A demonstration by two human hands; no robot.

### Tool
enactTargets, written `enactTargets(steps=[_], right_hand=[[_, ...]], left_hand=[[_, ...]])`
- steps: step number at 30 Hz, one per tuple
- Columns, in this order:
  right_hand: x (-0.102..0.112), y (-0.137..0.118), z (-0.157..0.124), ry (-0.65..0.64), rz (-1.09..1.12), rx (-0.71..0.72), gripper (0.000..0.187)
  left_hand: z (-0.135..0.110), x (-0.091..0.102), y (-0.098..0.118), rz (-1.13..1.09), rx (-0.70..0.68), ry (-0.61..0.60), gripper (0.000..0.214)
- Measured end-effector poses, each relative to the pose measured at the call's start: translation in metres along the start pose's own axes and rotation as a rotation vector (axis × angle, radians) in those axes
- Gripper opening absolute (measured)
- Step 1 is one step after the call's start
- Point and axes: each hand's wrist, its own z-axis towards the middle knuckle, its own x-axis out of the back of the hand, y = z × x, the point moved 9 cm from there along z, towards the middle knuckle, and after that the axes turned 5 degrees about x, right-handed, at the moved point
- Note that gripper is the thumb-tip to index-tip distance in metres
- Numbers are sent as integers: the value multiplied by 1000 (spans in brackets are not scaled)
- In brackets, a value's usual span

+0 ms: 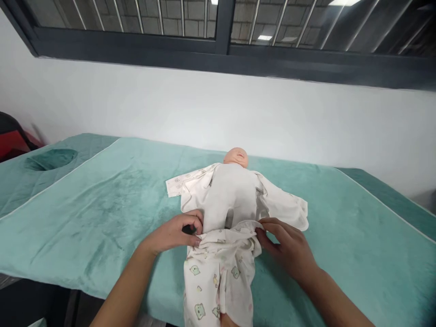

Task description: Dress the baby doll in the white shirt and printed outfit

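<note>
A baby doll lies on its back, its bare head (pixel 236 157) toward the wall and its legs toward me. White baby pants (pixel 225 272) printed with green bears cover its legs, the waistband bunched at the hips. My left hand (pixel 180 231) pinches the waistband at its left end. At the other end, my right hand (pixel 284 243) grips the edge between thumb and fingers. Above the waistband shows the doll's white cloth torso (pixel 231 190). A white baby shirt (pixel 284 197) spreads open on both sides, sleeves stretched outward. A bit of skin-coloured leg shows at the bottom.
A teal velvety cover (pixel 112 213) lies over the bed, with a round face hole (pixel 52 160) at far left. Behind stands a white wall (pixel 170 104) below a dark-framed window (pixel 225 27) with metal bars. A red and black object (pixel 13 141) is at the left edge.
</note>
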Motion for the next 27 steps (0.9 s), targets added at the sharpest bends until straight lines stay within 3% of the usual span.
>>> enactTargets(steps=[9,12,16,17,19,22,27], right_hand=[[17,28,-29,39,-78,-154,12],[17,27,-18,47,55,-228,15],[-2,28,14,-68,191,-256,6],[-7,33,21,-98,198,-280,14],[-15,46,32,-137,192,-346,25],[-21,73,45,-123,186,-447,18],[-46,135,43,103,531,-794,30]], left_hand=[[-10,20,-23,-249,84,277,27],[-3,26,-18,-320,65,373,29],[22,25,-5,-324,18,373,29],[28,26,-2,-292,11,382,30],[39,32,2,-211,3,447,32],[53,45,7,-51,12,591,33],[70,61,7,159,6,837,31]])
